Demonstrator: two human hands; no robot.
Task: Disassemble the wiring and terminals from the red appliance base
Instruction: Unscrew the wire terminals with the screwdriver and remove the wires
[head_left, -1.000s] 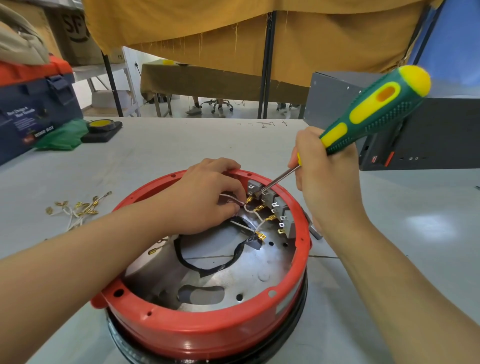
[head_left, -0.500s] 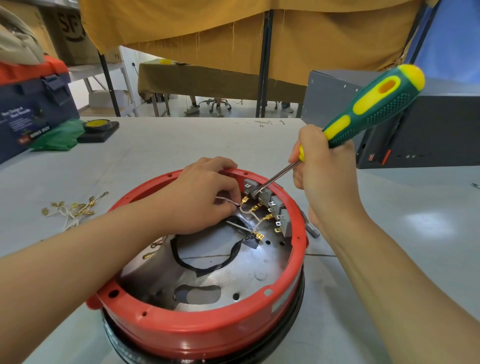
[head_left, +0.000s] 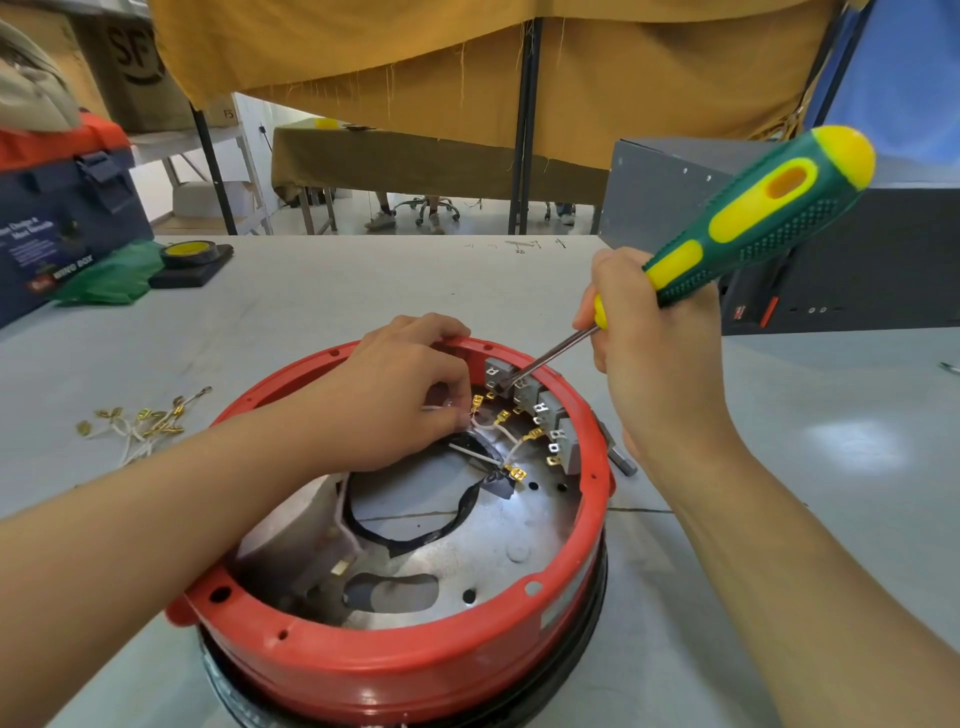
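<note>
We grip the screwdriver (head_left: 748, 218) in our right hand (head_left: 654, 353), fingers wrapped tight round the low end of its green/yellow handle; the shaft runs down-left from the fist, tip set at the grey terminal block (head_left: 524, 395) on the far inner wall of the red base (head_left: 395, 660). Our left hand (head_left: 400, 400) reaches in over the far rim, thumb & forefinger pinching a thin white wire (head_left: 485, 428) just left of the tip. The base sits on the grey table (head_left: 311, 312), right below both hands.

Round the pinch: brass clips (head_left: 517, 473) on short white leads hang just below & right of it, more brass tabs stick out of the block further right. A black strip (head_left: 415, 535) loops over the metal floor nearer us. The left forearm covers the base's left rim, the knuckles hide where the wire goes.

Well left of the left hand lies a heap of pulled wires w/ brass ends (head_left: 140, 421). Further left & back: tape roll (head_left: 187, 252) on a black pad, green cloth (head_left: 111, 278), a blue box (head_left: 57, 234). Its white print ends in "BOX"; rest too blurred. A cardboard carton (head_left: 130, 62) behind shows "SF". Right of the screwdriver fist stands a grey metal case (head_left: 841, 249).
</note>
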